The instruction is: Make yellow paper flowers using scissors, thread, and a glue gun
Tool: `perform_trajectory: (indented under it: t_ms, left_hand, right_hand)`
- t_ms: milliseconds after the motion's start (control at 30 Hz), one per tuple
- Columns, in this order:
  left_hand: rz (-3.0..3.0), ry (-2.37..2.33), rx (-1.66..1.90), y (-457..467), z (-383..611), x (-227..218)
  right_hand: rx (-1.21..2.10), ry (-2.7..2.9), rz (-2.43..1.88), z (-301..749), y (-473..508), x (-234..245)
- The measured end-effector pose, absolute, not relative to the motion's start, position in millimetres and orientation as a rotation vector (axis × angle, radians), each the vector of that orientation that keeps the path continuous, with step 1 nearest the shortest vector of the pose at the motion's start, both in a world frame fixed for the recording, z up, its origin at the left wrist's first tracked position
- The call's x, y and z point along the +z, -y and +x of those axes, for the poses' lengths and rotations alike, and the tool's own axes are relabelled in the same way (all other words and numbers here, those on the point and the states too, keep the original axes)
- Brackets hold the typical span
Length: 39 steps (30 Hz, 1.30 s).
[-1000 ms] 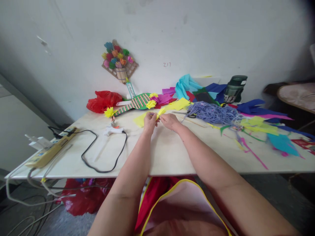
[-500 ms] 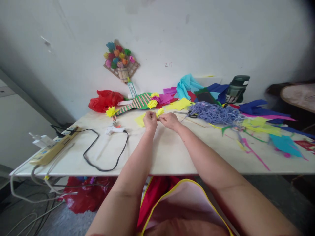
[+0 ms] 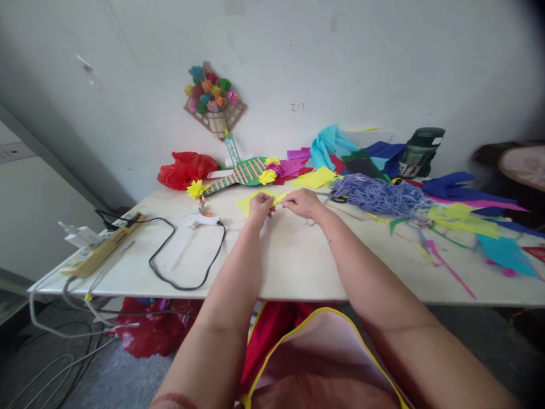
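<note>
Close together above the far middle of the table, both hands have their fingers pinched. My left hand [image 3: 261, 207] grips a small gathered piece of yellow crepe paper [image 3: 280, 197], mostly hidden by the fingers. My right hand [image 3: 301, 203] pinches a thin strand of purple yarn [image 3: 310, 221], whose loose end curls below that hand. A short stretch of strand spans the gap between the hands. Behind my left hand a flat yellow sheet [image 3: 243, 203] lies on the table. Scissors [image 3: 339, 199] with black handles lie right of my right hand, by the tangled purple yarn pile [image 3: 377, 194].
A green lute-shaped craft [image 3: 249, 171] with yellow flowers leans at the back. Left are a white glue gun [image 3: 203, 220], its black cord [image 3: 151, 267] and a power strip [image 3: 100, 250]. A dark bottle [image 3: 421, 152] and coloured paper scraps [image 3: 506, 254] are at right.
My hands have drawn slightly apart, my right hand moving right. A strand now shows between them, and a yarn end hangs below my right hand. The yellow paper sits lower. The view shifted slightly.
</note>
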<state>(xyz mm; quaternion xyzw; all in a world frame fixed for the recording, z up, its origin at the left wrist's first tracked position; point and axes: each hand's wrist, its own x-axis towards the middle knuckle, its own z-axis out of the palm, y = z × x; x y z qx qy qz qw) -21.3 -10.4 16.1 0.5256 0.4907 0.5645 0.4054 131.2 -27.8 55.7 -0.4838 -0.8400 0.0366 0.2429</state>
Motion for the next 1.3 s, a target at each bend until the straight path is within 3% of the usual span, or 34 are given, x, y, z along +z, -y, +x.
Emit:
perform_trajectory:
  t_ms: [467,967,1100,1300]
  left_hand:
    - [1.574,-1.447,1.028,14.3,-21.2,21.1]
    - [1.561,-1.396,0.9,19.1,-20.7,22.1]
    - [1.537,-1.256,0.779,24.2,-23.5,25.6]
    - [1.43,-0.898,0.608,32.1,-24.0,30.0]
  right_hand:
    - [0.041,2.45,-1.305,133.1,27.1,57.8]
    - [0.098,2.426,-1.253,139.8,20.6,57.8]
    - [0.304,2.359,-1.152,149.5,12.8,53.5]
    - [0.992,2.121,-1.025,163.7,12.5,44.6]
